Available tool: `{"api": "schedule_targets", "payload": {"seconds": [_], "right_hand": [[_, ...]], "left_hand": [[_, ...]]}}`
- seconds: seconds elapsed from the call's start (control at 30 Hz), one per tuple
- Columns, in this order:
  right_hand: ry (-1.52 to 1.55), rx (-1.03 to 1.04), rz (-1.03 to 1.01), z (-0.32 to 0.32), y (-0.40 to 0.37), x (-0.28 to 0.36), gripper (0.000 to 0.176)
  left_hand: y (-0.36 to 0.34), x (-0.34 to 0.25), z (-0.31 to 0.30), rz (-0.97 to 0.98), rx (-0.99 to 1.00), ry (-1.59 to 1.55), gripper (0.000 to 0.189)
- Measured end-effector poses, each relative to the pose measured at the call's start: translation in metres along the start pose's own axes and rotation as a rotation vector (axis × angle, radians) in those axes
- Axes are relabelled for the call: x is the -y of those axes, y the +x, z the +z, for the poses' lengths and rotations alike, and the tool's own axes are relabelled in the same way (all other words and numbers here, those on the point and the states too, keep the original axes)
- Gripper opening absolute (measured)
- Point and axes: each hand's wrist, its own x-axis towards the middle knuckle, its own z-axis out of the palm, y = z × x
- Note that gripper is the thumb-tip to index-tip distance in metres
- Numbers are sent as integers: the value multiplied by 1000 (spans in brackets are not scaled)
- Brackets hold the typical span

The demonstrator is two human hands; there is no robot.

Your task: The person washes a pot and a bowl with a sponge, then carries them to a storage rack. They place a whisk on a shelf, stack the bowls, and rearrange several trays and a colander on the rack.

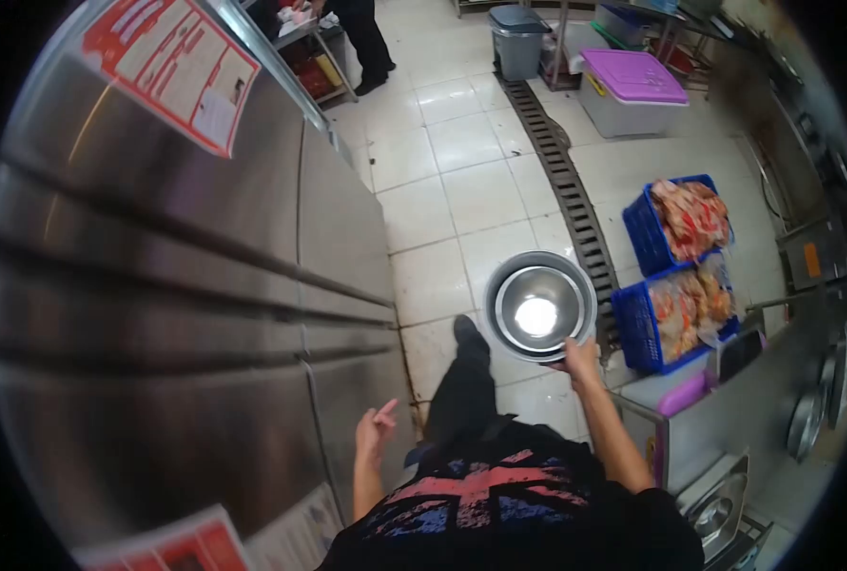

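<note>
In the head view my right hand (575,361) grips the near rim of a round metal bowl (540,308), its thumb over the edge. A second, wider grey rim shows around the bowl, so two vessels seem nested. The inside is shiny and reflects a bright light. My left hand (376,428) hangs at my left side with fingers apart and nothing in it. It is close to the steel refrigerator doors (347,381) without clearly touching them.
Two blue crates (644,328) of bagged meat stand on the right. A grated floor drain (575,190) runs ahead. Farther off are a purple-lidded box (632,78), a grey bin (520,43) and a person in dark trousers (361,38). A steel counter (766,400) flanks my right.
</note>
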Motion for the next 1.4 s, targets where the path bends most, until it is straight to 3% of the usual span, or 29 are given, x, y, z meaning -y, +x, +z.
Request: {"api": "schedule_targets", "payload": {"seconds": [0.1, 0.13, 0.17, 0.23, 0.3, 0.4, 0.5, 0.57, 0.6, 0.63, 0.67, 0.7, 0.73, 0.8, 0.93, 1.1, 1.2, 1.23, 1.27, 1.3, 1.37, 1.4], "right_hand": [[102, -97, -80, 58, 40, 85, 36], [88, -127, -69, 67, 62, 104, 36], [75, -157, -58, 75, 85, 123, 36], [63, -202, -82, 79, 119, 169, 34], [83, -228, -58, 98, 153, 213, 32], [137, -258, -118, 141, 219, 285, 31], [47, -285, -83, 175, 310, 341, 32], [23, -260, -136, 207, 383, 379, 30], [-22, -216, -192, 217, 439, 385, 30], [-67, -175, -239, 227, 481, 394, 29], [-41, -156, -216, 256, 509, 431, 28], [-47, -144, -217, 291, 529, 478, 28], [12, -102, -166, 325, 547, 526, 28], [47, -23, -109, 375, 596, 600, 31], [50, 71, -68, 451, 695, 723, 33], [57, -35, -69, 520, 801, 833, 35], [70, -48, -84, 531, 870, 887, 35], [82, -36, -108, 533, 898, 902, 35], [101, -32, -103, 539, 922, 924, 35], [107, -36, -99, 546, 949, 945, 35], [52, -39, -113, 557, 1007, 988, 39], [-16, -64, -256, 555, 1061, 979, 41]], "left_hand": [[95, -122, 32, -111, -7, 19, 59], [128, -176, 56, -76, 29, 215, 54], [163, -226, 78, -38, 63, 413, 58], [245, -296, 118, 227, 133, 505, 67], [338, -382, 150, 291, 211, 553, 77], [467, -474, 181, 220, 187, 507, 71], [604, -478, 153, 305, 30, 601, 65], [595, -497, 155, 114, -39, 687, 74], [636, -460, 130, 127, 44, 526, 84], [628, -446, 121, 144, 107, 446, 84], [631, -417, 102, 85, 93, 485, 79], [631, -390, 93, -248, -47, 371, 67], [615, -391, 99, -357, -79, 444, 64], [599, -407, 114, -444, -97, 543, 60], [672, -499, 142, -474, -60, 644, 53], [851, -670, 174, -317, -22, 813, 50], [1016, -828, 214, 54, -150, 902, 53], [1064, -888, 237, 185, -206, 851, 55], [1065, -998, 297, 12, -200, 334, 50], [1091, -1058, 325, 120, -129, 196, 51], [1137, -1103, 354, 222, -72, 53, 53], [1157, -1110, 367, 191, -158, 33, 51]]}}
